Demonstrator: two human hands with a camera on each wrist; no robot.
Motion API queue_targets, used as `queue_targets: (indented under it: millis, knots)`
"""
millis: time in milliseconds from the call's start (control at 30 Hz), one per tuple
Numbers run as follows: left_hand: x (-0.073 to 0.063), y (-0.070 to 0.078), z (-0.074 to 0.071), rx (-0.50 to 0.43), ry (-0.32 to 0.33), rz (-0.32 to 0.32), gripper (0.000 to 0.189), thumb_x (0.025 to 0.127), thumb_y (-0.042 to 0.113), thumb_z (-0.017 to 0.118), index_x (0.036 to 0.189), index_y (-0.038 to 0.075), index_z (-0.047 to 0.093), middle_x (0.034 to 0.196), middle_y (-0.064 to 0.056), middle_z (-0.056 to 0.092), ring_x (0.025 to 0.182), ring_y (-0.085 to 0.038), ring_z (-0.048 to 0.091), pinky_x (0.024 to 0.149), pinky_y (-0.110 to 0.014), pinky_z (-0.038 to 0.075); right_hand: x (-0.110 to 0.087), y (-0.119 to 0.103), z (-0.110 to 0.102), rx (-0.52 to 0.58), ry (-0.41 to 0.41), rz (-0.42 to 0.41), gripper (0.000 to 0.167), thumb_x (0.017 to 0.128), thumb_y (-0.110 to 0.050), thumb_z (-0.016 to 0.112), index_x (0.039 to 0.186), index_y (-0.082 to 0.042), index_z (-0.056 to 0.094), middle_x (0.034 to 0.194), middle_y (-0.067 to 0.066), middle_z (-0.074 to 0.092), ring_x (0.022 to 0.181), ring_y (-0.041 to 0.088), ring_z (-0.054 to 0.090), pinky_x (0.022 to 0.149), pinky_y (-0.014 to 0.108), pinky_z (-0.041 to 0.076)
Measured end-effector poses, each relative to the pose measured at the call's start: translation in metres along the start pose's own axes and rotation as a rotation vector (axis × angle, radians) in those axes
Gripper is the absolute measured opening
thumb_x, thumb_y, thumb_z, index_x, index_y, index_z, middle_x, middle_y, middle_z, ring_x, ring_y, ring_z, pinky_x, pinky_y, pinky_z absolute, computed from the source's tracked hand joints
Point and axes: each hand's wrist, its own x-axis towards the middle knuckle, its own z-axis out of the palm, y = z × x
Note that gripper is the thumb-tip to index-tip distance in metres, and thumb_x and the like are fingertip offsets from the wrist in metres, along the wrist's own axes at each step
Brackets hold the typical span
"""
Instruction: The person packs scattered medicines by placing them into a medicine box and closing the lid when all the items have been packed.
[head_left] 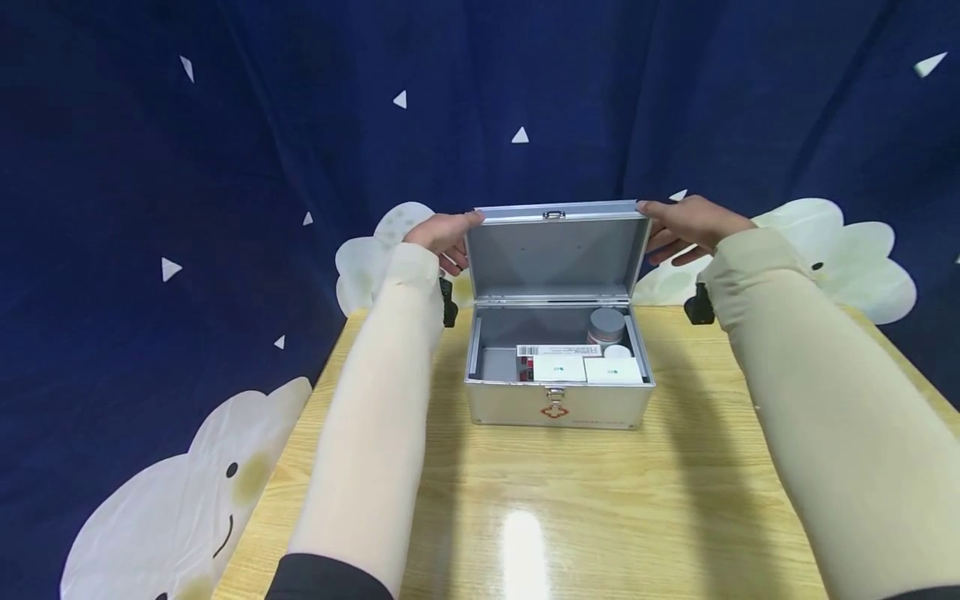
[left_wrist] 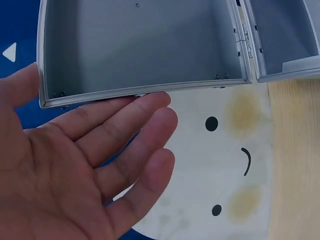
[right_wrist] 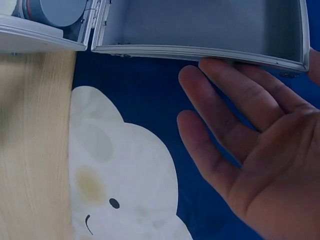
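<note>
A silver metal first-aid box [head_left: 517, 406] stands on the table, its hinged lid [head_left: 558, 254] raised upright. My left hand [head_left: 444, 237] holds the lid's upper left corner, thumb at the front edge and fingers along the outer side. At the opposite corner, my right hand [head_left: 693, 227] holds the lid the same way, its lower fingers spread away from the metal. Inside the box are a grey-lidded jar [head_left: 606, 325], a smaller white-capped bottle [head_left: 617, 352], white cartons [head_left: 558, 368] and a long flat box with a barcode [head_left: 558, 350].
The wooden table [head_left: 555, 492] extends toward me in front of the box. Behind it hangs a dark blue curtain [head_left: 450, 100] with white triangles and cloud shapes. The box's front latch [head_left: 555, 393] hangs above a red cross emblem [head_left: 555, 411].
</note>
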Motion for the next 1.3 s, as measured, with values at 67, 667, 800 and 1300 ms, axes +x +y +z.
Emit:
queue_targets:
  millis: [67,667,800,1300]
  knots:
    - [-0.001,0.001,0.002,0.014,0.009,0.000,0.076,0.098,0.063,0.037,0.134,0.000,0.057,0.129,-0.019,0.065,0.105,-0.029,0.064,0.085,-0.037,0.049,-0.001,0.001,-0.002,-0.024,-0.014,-0.010,0.090,0.097,-0.069,0.024,0.147,0.004,0.040,0.147,0.024,0.048,0.122,0.035,0.063,0.103,0.054,0.047]
    - [-0.019,-0.025,0.028,0.137,0.311,0.182,0.060,0.096,0.061,0.043,0.080,0.009,0.066,0.084,-0.009,0.069,0.072,-0.020,0.057,0.066,-0.032,0.041,-0.023,0.009,0.006,-0.209,0.023,-0.210,0.079,0.102,-0.057,0.036,0.133,0.013,0.054,0.122,0.027,0.068,0.097,0.026,0.072,0.092,0.052,0.054]
    - [-0.028,-0.033,0.034,0.124,0.303,0.202,0.056,0.096,0.061,0.044,0.064,0.016,0.049,0.068,-0.001,0.055,0.064,-0.018,0.048,0.061,-0.031,0.036,-0.036,0.012,0.019,-0.288,0.092,-0.229,0.076,0.103,-0.056,0.036,0.130,0.012,0.057,0.120,0.030,0.067,0.101,0.039,0.070,0.089,0.054,0.053]
    - [-0.072,-0.079,0.069,0.155,0.299,0.292,0.041,0.092,0.053,0.060,0.084,0.013,0.061,0.074,0.000,0.050,0.068,-0.018,0.048,0.059,-0.029,0.038,-0.085,0.059,0.097,-0.347,0.501,-0.431,0.044,0.100,-0.045,0.053,0.079,-0.008,0.064,0.083,0.020,0.073,0.063,0.028,0.058,0.061,0.038,0.046]
